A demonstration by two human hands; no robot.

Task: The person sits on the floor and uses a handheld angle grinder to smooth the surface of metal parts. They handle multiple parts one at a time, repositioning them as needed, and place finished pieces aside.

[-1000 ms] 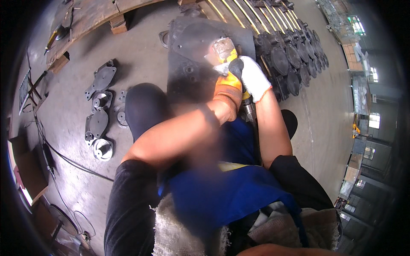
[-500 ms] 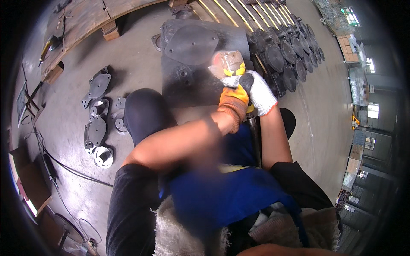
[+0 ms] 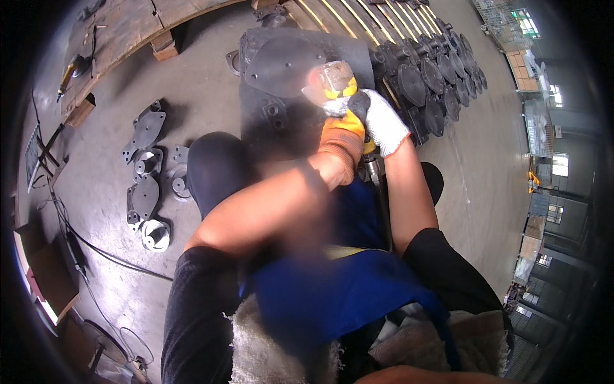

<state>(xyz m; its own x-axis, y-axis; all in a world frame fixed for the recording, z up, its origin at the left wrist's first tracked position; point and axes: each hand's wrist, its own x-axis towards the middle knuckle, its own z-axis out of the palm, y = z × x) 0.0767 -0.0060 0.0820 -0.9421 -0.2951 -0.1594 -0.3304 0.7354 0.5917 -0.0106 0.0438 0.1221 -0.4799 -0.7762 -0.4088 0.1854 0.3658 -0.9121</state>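
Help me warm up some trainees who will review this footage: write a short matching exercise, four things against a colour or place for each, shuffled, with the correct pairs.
Things:
1. Left hand
2. Wooden platform
3. Right hand
4. Power tool

Colours and places:
A. gloved in white
B. held in both hands
C. gloved mostly in orange
D. at the picture's upper left

Pairs: 1-C, 2-D, 3-A, 4-B

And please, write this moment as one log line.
left grip: on grinder | right grip: on grinder | grinder: near flat plate, contact unclear | plate: on dark slab
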